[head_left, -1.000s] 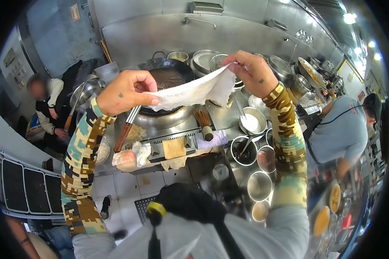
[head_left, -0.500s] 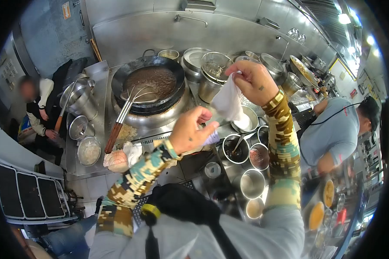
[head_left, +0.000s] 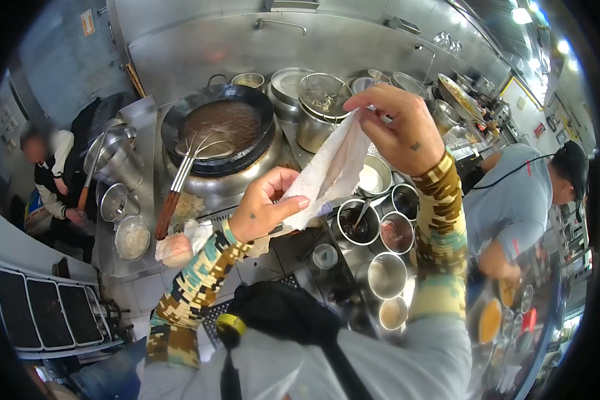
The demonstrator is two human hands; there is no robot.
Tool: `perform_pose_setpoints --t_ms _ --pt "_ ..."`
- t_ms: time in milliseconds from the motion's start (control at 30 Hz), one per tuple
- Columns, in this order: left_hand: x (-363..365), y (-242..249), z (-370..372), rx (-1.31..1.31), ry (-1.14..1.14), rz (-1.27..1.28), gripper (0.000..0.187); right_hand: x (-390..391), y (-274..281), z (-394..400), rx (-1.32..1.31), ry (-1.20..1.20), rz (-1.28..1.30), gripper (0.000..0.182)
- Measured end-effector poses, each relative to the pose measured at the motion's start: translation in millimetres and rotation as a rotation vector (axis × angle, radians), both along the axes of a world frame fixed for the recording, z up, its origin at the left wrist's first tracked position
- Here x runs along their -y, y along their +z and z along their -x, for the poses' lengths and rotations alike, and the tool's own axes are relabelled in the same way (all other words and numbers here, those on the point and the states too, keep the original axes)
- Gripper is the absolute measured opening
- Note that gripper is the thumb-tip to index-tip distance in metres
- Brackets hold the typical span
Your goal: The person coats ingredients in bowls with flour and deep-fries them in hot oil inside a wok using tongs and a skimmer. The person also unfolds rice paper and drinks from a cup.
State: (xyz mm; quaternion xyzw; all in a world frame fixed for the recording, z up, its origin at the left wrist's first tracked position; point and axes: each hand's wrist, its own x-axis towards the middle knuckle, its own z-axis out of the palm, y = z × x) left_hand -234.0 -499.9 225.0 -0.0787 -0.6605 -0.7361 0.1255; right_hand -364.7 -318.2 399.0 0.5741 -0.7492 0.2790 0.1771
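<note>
A white cloth point(head_left: 327, 170) is stretched at a slant between my two hands in the middle of the view. My left hand point(head_left: 268, 205) pinches its lower left end between thumb and fingers. Higher up, my right hand point(head_left: 403, 127) grips the upper right corner. Behind the cloth, to the left, a black wok point(head_left: 173, 123) with dark brown liquid sits on the stove. A wooden-handled wire strainer point(head_left: 183, 175) rests across the wok's near rim. Close below the cloth is a metal pot of dark sauce point(head_left: 359, 230).
Several metal seasoning pots, including an almost empty-looking one point(head_left: 387, 275), stand at my right. A strainer over a pot point(head_left: 323, 100) is behind the cloth. Crumpled cloths point(head_left: 175, 251) lie at the stove's front edge. A co-worker point(head_left: 513, 200) works at right; another person point(head_left: 53, 180) sits at left.
My left hand has taken hold of the cloth's free end, which hung from my right hand before. The cloth is now spread out between both hands. The view has shifted slightly.
</note>
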Motion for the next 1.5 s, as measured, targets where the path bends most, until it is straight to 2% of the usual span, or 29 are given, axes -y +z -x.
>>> perform_pose_setpoints --t_ms 67,100,200,267,367,467,667,733,833,900,933,967,1000,1067,1133,1200,1300,1333,1400,1500 --pt "14 19 -6 0.127 -0.183 -0.126 0.024 -2 5 -1 -0.027 0.016 -0.011 0.018" --pt "22 24 -9 0.126 -0.228 -0.079 0.026 -1 3 1 -0.084 0.068 0.062 0.015" --pt "47 28 -11 0.077 -0.222 0.027 0.025 -6 6 1 -0.116 0.084 0.033 0.015" --pt "60 42 -19 0.144 -0.154 0.029 0.021 -7 7 3 -0.15 0.114 0.019 0.015" --pt "77 65 -25 0.162 -0.188 0.037 0.023 -5 3 6 -0.121 0.131 0.011 0.016" --pt "90 77 -26 0.143 -0.139 0.329 0.025 -1 -1 9 -0.096 0.151 0.018 0.017" --pt "94 85 -33 0.161 -0.052 0.374 0.024 2 0 7 -0.037 0.129 0.021 0.014" --pt "97 88 -38 0.072 0.02 0.267 0.018 -1 -5 10 0.018 0.113 0.036 0.011" --pt "107 90 -46 -0.034 0.101 0.101 0.015 -11 -23 15 0.238 0.169 -0.121 0.008" --pt "112 85 -44 -0.033 0.119 0.089 0.015 -18 -39 -1 0.562 0.282 -0.234 0.007" --pt "113 82 -42 -0.033 0.134 0.081 0.015 -15 -59 1 0.483 0.463 -0.186 0.008" --pt "111 79 -38 -0.019 0.112 0.053 0.015 -10 -59 -17 0.323 0.514 -0.173 0.01" --pt "114 69 -28 0.026 0.1 0.078 0.016 -2 -65 -35 0.33 0.619 -0.131 0.011" --pt "108 55 -16 0.101 0.033 0.136 0.017 16 -70 -70 0.178 0.777 -0.112 0.013" --pt "95 35 -4 0.115 -0.04 0.135 0.018 35 -85 -89 0.262 0.973 -0.22 0.01" --pt "78 29 -5 0.104 -0.065 0.177 0.018 42 -93 -92 0.391 0.879 -0.352 0.009" --pt "66 35 -30 0.187 -0.057 0.235 0.017 50 -107 -69 0.613 0.785 -0.118 0.014" --pt "64 25 -34 0.174 -0.04 0.166 0.018 50 -112 -61 0.67 0.731 -0.058 0.016" --pt "67 17 -48 0.34 -0.006 0.025 0.02 46 -110 -57 0.869 0.58 -0.124 0.019" --pt "66 7 -54 0.26 -0.047 -0.302 0.02 50 -118 -53 0.868 0.555 -0.133 0.018"
